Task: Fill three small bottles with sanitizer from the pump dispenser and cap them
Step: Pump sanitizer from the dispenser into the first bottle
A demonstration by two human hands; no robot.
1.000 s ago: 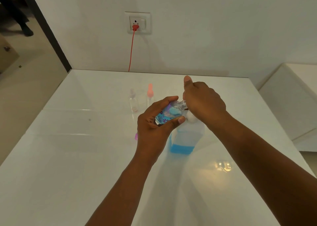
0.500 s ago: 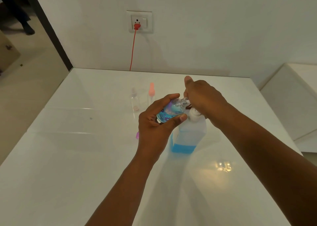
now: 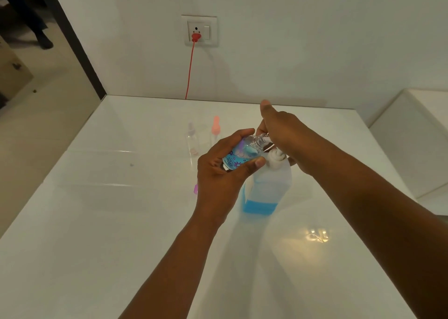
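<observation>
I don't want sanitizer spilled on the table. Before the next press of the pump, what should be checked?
1. Left hand grips the flowered bottle: ok.
2. Bottle mouth under the pump spout: cannot tell, the fingers hide it.
3. Right hand on the pump head: ok.
4. Dispenser upright on the table: ok.
5. Blue sanitizer left in the dispenser: ok, a low layer.
6. Two other small bottles standing clear behind: ok.
</observation>
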